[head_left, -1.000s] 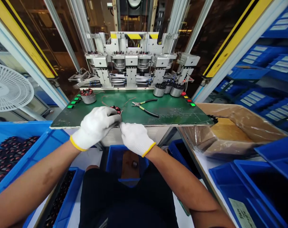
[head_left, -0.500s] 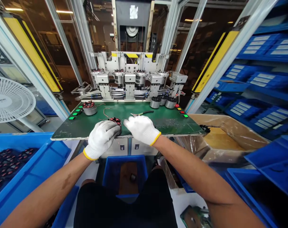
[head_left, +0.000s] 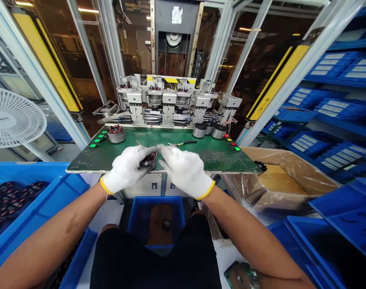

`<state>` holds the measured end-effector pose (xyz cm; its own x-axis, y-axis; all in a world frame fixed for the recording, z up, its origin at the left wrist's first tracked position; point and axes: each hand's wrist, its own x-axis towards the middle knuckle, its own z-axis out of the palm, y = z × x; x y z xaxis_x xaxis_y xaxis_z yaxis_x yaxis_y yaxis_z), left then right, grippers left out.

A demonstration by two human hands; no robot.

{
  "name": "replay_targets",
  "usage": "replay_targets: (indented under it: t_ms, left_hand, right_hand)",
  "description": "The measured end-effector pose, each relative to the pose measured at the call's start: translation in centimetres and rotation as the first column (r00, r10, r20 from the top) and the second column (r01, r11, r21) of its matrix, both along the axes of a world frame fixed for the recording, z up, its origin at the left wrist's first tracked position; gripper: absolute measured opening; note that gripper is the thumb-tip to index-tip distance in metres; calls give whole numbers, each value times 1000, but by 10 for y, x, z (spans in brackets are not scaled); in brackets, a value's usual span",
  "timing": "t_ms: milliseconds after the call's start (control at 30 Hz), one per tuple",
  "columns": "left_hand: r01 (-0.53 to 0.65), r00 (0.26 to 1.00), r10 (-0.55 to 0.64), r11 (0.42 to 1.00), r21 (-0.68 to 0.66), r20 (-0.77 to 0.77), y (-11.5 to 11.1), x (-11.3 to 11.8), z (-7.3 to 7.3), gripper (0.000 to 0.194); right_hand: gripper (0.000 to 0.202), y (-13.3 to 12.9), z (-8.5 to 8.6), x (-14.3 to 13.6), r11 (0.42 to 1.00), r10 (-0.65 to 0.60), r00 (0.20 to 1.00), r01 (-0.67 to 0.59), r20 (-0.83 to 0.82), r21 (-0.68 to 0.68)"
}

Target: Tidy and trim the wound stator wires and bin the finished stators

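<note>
- White-knit, yellow-cuffed left hand (head_left: 127,166) here, clasped around the left side of a round grey metal stator (head_left: 151,162), reddish windings on top!
- That stator sits between both hands, at the near edge of the smooth, scuffed green bench (head_left: 221,157).
- Right hand (head_left: 184,168), just beside it, fingertips blurred: whether they pinch anything, I can't tell.

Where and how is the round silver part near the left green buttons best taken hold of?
Best, I think, grip the round silver part around its outer wall, coming from the near side: it stands upright with that wall exposed, while red windings sit on top.
</note>
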<state>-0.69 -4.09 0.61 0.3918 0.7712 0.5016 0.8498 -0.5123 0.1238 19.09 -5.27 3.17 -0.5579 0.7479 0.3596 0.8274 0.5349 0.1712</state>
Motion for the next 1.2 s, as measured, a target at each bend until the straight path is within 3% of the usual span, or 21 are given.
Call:
replay_targets:
  t_ms: [100, 200, 333, 400, 467, 533, 600, 633, 733, 800, 933, 1067, 1133, 1200]
  left_hand:
    - [-33, 995, 27, 997, 63, 98, 0, 2, -14, 41]
    - [-49, 986, 48, 999, -2, 159, 4, 6, -11, 27]
    - [-75, 972, 102, 988, -132, 212, 5, 6, 6, 21]
    - [-56, 972, 88, 987, -149, 219, 1, 5, 8, 22]
    - [-41, 981, 59, 994, -103, 186, -1, 5, 2, 25]
    - [-24, 989, 24, 1000, -1, 146, -1, 7, -11, 31]
    - [-16, 989, 0, 993, 114, 148, 2, 9, -26, 36]
    - [-16, 986, -10, 988, 156, 167, 4, 10, -33, 37]
    - [-25, 973, -21, 981, 193, 230, 10, 12, -43, 37]
    - [-9, 969, -33, 985, 170, 244, 12, 12, -42, 34]
    - [-3, 965, -25, 994, 107, 261, 7, 13, -28, 26]
    - [-38, 965, 23, 998, 52, 261, -7, 8, -12, 25]
    - [-105, 963, 90, 993, 45, 254, -12, -2, -4, 34]
    - [-192, 962, 181, 981, 31, 204, -9, -12, 3, 52]
  right_hand:
    - [31, 12, 2, 6, 1000, 24, 989, -22, 144, -15]
    - [21, 19, -18, -2, 987, 57, 978, -25, 199, -159]
    - [25, 18, -49, -10, 964, 151, 986, -132, 69, -229]
    - [26, 19, -53, -2, 946, 189, 982, -188, -20, -264]
    - [28, 21, -45, 11, 943, 141, 981, -174, -133, -283]
    - [32, 20, -26, 21, 963, 40, 957, -114, -288, -244]
    - [31, 12, -3, 23, 980, 18, 928, -90, -371, -177]
    - [29, 6, 7, 20, 984, 42, 940, -98, -339, -151]
    - [20, -10, 26, 5, 989, 93, 996, -92, -2, -114]
    - [17, -7, 25, -2, 997, 42, 986, -30, 160, -78]
    - [21, 24, 0, 2, 995, -45, 977, 63, 210, -80]
    - [23, 32, -20, 21, 984, -56, 998, 61, 34, -169]
    - [29, 11, -24, 30, 991, -137, 964, 131, -227, -37]
    - [36, -23, -31, 29, 974, -46, 903, 134, -427, 181]
